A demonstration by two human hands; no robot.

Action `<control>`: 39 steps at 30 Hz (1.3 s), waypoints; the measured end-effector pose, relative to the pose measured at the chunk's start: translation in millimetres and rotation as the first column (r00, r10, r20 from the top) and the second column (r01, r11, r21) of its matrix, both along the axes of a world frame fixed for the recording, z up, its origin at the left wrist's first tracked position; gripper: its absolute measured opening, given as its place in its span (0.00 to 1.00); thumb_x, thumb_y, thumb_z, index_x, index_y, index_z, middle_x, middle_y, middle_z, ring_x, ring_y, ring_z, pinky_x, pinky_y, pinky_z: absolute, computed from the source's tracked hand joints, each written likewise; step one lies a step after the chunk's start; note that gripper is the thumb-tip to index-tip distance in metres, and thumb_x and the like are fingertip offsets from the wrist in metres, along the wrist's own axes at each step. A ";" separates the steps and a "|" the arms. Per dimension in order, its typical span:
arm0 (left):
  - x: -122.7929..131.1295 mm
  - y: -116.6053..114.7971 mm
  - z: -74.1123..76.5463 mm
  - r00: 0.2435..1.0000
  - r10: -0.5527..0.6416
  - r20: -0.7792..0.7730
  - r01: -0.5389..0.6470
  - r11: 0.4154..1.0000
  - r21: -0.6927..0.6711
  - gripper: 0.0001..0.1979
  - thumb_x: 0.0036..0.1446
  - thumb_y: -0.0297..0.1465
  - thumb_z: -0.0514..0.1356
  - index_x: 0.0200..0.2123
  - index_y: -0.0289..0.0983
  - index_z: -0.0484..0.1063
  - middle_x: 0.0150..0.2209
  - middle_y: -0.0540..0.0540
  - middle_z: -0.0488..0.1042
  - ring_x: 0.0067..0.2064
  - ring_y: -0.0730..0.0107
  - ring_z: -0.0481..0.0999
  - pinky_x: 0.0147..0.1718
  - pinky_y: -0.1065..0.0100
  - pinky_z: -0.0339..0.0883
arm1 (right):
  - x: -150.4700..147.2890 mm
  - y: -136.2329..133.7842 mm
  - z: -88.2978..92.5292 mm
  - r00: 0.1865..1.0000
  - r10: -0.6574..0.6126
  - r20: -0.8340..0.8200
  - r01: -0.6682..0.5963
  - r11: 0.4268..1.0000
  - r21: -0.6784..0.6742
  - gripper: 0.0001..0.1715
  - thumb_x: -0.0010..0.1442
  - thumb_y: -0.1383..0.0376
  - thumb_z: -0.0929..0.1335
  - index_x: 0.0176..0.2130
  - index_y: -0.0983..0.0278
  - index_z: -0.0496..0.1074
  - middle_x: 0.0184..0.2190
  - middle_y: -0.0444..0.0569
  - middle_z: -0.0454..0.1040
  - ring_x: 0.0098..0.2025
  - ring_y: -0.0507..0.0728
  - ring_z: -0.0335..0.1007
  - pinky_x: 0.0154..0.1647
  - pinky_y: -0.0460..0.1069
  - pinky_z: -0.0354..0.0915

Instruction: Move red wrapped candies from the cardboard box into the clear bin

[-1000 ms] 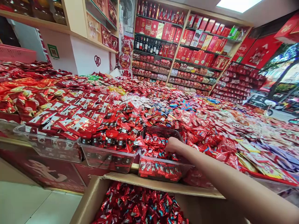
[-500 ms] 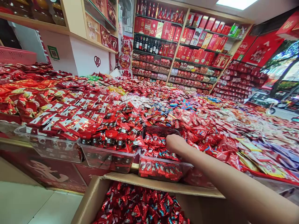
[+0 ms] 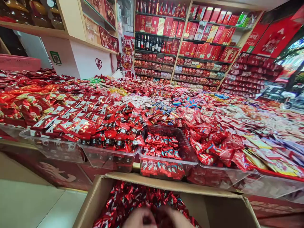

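Observation:
At the bottom of the view, both hands reach into an open cardboard box [image 3: 228, 190] of red wrapped candies [image 3: 118, 202]. My left hand [image 3: 140, 218] is over the candies with its fingers curled, blurred by motion. Close beside it on the right, my right hand [image 3: 174, 218] also touches or hovers over the pile, and its fingertips are smeared. Whether either hand holds a candy cannot be made out. Just beyond the box stands a clear plastic bin [image 3: 190, 152] partly filled with rows of similar red candies [image 3: 163, 145]; its right side shows bare plastic.
Neighbouring bins hold black-and-red candies [image 3: 114, 136], red-and-white packets [image 3: 68, 122] and larger red packets [image 3: 213, 142]. A wide candy display spreads behind them. Shelves of bottles and red boxes [image 3: 163, 27] line the back wall. Tiled floor [image 3: 35, 202] shows at lower left.
My right hand has left the clear plastic bin and come down into the cardboard box. My left hand has come into view beside it. The camera has shifted slightly.

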State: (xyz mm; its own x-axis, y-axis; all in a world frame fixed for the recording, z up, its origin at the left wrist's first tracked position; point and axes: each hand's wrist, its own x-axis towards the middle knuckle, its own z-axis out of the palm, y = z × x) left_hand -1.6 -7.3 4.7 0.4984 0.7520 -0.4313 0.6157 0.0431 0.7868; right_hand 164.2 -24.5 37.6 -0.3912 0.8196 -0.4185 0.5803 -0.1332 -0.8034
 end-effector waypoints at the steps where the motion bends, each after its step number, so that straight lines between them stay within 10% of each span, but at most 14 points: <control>1: 1.9 2.4 1.9 0.996 0.075 0.041 -0.075 0.997 0.008 0.08 0.44 0.34 0.58 0.28 0.35 0.69 0.29 0.51 0.71 0.34 0.70 0.68 0.34 0.69 0.60 | -0.4 -2.4 -10.6 0.987 -0.081 -0.136 0.079 0.997 -0.016 0.23 0.42 0.66 0.67 0.41 0.64 0.64 0.32 0.48 0.70 0.34 0.54 0.65 0.31 0.44 0.59; 4: 5.7 4.7 6.8 0.848 0.368 0.382 -0.337 0.930 -0.148 0.09 0.37 0.35 0.61 0.19 0.34 0.67 0.19 0.54 0.67 0.26 0.73 0.64 0.27 0.72 0.56 | -4.8 -9.5 -23.5 0.898 -0.241 -0.368 0.226 0.970 -0.086 0.13 0.44 0.63 0.66 0.32 0.66 0.64 0.23 0.43 0.67 0.26 0.50 0.63 0.25 0.43 0.57; 10: 8.5 -0.2 12.7 0.728 0.496 0.473 -0.326 0.858 -0.397 0.13 0.45 0.40 0.55 0.24 0.34 0.65 0.19 0.54 0.65 0.22 0.77 0.62 0.23 0.73 0.56 | -9.0 -9.7 -15.8 0.757 -0.387 -0.527 0.268 0.919 -0.289 0.18 0.43 0.56 0.67 0.28 0.67 0.62 0.21 0.43 0.66 0.20 0.48 0.60 0.21 0.44 0.57; 17: 10.7 -4.4 14.6 0.642 0.562 0.522 -0.114 0.743 -0.660 0.14 0.50 0.42 0.49 0.32 0.37 0.63 0.23 0.52 0.66 0.23 0.76 0.66 0.20 0.73 0.55 | -10.4 -12.1 -15.7 0.900 -0.282 -0.331 0.377 0.886 0.271 0.11 0.45 0.68 0.65 0.34 0.64 0.67 0.29 0.47 0.67 0.31 0.53 0.63 0.32 0.48 0.60; 20: 10.7 -3.3 11.6 0.633 0.548 0.547 -0.164 0.785 -0.597 0.11 0.46 0.32 0.58 0.35 0.37 0.65 0.25 0.53 0.66 0.26 0.77 0.65 0.24 0.74 0.57 | -9.8 -13.0 -13.5 0.895 -0.278 -0.349 0.404 0.836 0.370 0.17 0.44 0.74 0.61 0.35 0.63 0.67 0.35 0.49 0.65 0.39 0.55 0.61 0.39 0.50 0.59; 27: 12.5 -2.0 7.1 0.695 0.384 0.608 -0.232 0.920 -0.316 0.18 0.43 0.22 0.58 0.39 0.37 0.62 0.26 0.54 0.65 0.30 0.76 0.65 0.33 0.71 0.59 | -7.0 -10.6 -20.0 0.622 -0.569 -0.537 0.515 0.815 -0.266 0.15 0.48 0.64 0.63 0.38 0.64 0.60 0.28 0.45 0.64 0.27 0.50 0.62 0.24 0.46 0.61; 34: 12.4 -7.0 0.7 0.763 0.318 0.563 -0.207 0.945 -0.253 0.19 0.41 0.20 0.57 0.39 0.36 0.61 0.27 0.53 0.66 0.28 0.76 0.65 0.30 0.71 0.59 | -4.9 -6.5 -31.0 0.755 -0.498 -0.426 0.476 0.864 -0.165 0.09 0.44 0.64 0.66 0.21 0.65 0.60 0.14 0.37 0.57 0.17 0.45 0.51 0.17 0.42 0.50; 39: 11.0 -4.9 5.3 0.756 0.328 0.567 -0.210 0.941 -0.264 0.19 0.41 0.25 0.60 0.39 0.36 0.61 0.27 0.51 0.69 0.30 0.75 0.67 0.32 0.71 0.59 | 4.0 -8.5 -22.4 0.781 -0.404 -0.477 0.374 0.913 -0.162 0.08 0.44 0.67 0.66 0.29 0.64 0.63 0.22 0.40 0.64 0.24 0.48 0.59 0.24 0.42 0.55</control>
State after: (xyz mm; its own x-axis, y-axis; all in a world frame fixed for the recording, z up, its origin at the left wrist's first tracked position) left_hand 9.3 -12.2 10.0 0.4863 0.8365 -0.2526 -0.0314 0.3056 0.9516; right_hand 168.3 -33.0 15.1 -0.2089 0.9283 -0.3077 0.0010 -0.3144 -0.9493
